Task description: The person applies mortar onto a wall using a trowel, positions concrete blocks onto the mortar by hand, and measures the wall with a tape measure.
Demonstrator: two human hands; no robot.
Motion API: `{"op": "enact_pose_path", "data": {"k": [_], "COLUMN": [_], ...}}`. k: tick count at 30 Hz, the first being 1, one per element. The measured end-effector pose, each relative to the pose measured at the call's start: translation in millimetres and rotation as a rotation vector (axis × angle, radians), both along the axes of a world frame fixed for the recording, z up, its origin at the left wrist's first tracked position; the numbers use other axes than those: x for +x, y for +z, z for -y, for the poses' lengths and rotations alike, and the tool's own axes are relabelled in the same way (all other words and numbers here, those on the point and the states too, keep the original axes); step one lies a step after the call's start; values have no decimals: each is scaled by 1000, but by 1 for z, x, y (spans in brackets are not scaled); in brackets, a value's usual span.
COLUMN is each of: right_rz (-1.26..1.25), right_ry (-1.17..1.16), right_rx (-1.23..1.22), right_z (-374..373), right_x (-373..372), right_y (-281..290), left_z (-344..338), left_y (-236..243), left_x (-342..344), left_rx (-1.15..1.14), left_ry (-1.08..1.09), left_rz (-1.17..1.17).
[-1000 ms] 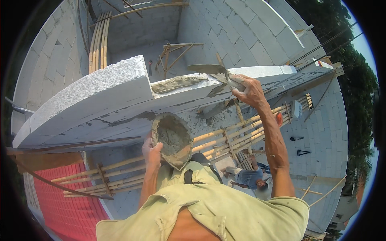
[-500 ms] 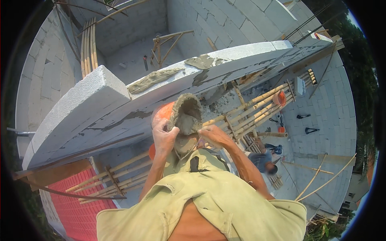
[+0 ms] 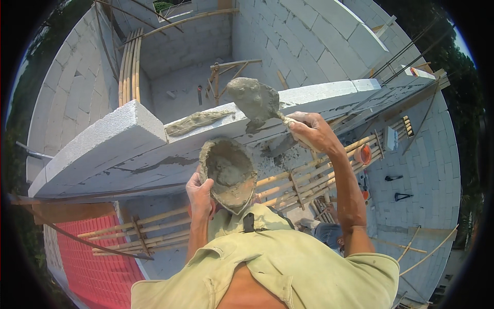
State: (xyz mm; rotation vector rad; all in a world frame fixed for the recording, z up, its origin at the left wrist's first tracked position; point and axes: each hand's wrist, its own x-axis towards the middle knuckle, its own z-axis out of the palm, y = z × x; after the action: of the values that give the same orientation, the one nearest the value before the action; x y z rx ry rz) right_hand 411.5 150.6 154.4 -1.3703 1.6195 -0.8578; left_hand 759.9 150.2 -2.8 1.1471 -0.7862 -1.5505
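My left hand (image 3: 199, 193) grips the side of a mortar-crusted bucket (image 3: 207, 158) at its rim, thumb on the edge. The bucket tips so its mouth faces me, and wet grey mortar (image 3: 226, 172) lies inside. In my right hand (image 3: 315, 133) is the handle of a trowel (image 3: 283, 119), its blade buried under a heap of mortar (image 3: 252, 99). The trowel hangs over the top of a white block wall (image 3: 314, 93). Along that top lies a strip of mortar (image 3: 198, 122), beside a raised end block (image 3: 110, 134).
Bamboo scaffold poles (image 3: 319, 162) run on both sides below me. An orange bucket (image 3: 363, 154) stands on them at the right. Lower down is another person (image 3: 329, 234), partly hidden by my arm. Red roofing (image 3: 98, 252) lies at lower left; bamboo poles (image 3: 131, 67) lean beyond the wall.
My right hand has left the bucket area and swung up and forward, with the mortar-laden trowel now plainly in view. The bucket's mouth has turned more toward me, still in my left hand.
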Motion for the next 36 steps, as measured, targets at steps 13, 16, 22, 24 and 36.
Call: {"op": "enact_pose_path", "data": {"k": [13, 16, 22, 24, 36], "right_rz": [-909, -1069, -1300, -1459, -724], "right_ry": [252, 348, 258, 268, -10], "right_rx": [-517, -362, -562, -583, -273], "right_z": [77, 73, 67, 69, -26], "right_x": [-9, -6, -20, -42, -26], "right_y": [-21, -18, -25, -36, 10], "left_z": [-30, -30, -25, -23, -5], "left_y": [-29, -36, -32, -27, -8], "left_x": [40, 43, 41, 43, 26], "left_rx": [54, 42, 43, 38, -25], "left_ry": [165, 157, 81, 51, -127], "left_rz": [147, 150, 180, 164, -26]}}
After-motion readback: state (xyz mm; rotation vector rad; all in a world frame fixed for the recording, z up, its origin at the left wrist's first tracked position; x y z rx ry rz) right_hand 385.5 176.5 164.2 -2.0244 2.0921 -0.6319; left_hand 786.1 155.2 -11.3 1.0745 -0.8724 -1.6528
